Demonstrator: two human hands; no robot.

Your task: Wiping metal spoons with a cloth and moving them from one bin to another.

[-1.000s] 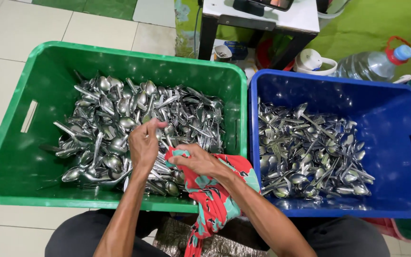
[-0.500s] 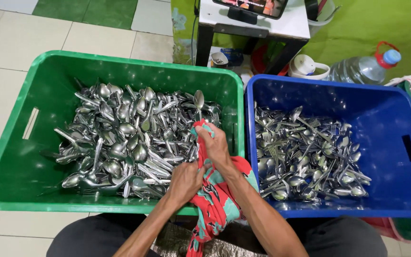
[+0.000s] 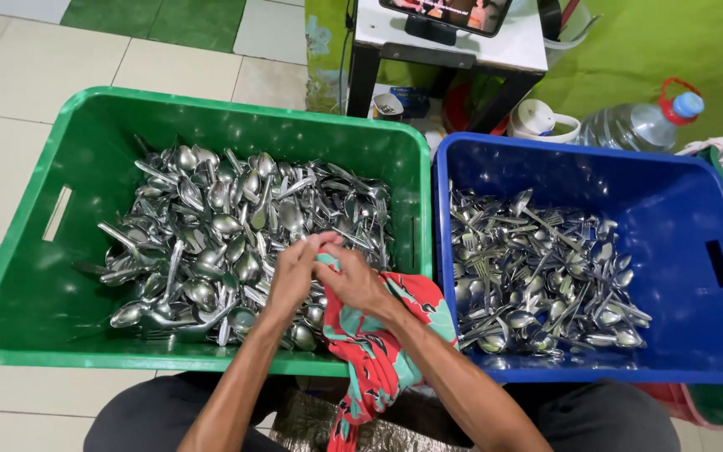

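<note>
Head view: both hands meet over the near right part of the green plastic crate [image 3: 18, 276], which is heaped with loose stainless steel spoons and forks [image 3: 211, 226]. The right hand [image 3: 353, 280] has its grip pressed around a fold of the red and teal patterned cloth [image 3: 378, 351], which trails over the crate's near rim toward the lap. The left hand [image 3: 294, 272] curls its grip against the cloth's upper end; whether a utensil sits inside the fold cannot be told. This looks like the wiping step, piece by piece. The blue plastic crate [image 3: 696, 335] just beside it on the right holds a thinner layer of the same cutlery [image 3: 537, 276]. A clear plastic water jug [image 3: 638, 125] stands behind on the floor.
</note>
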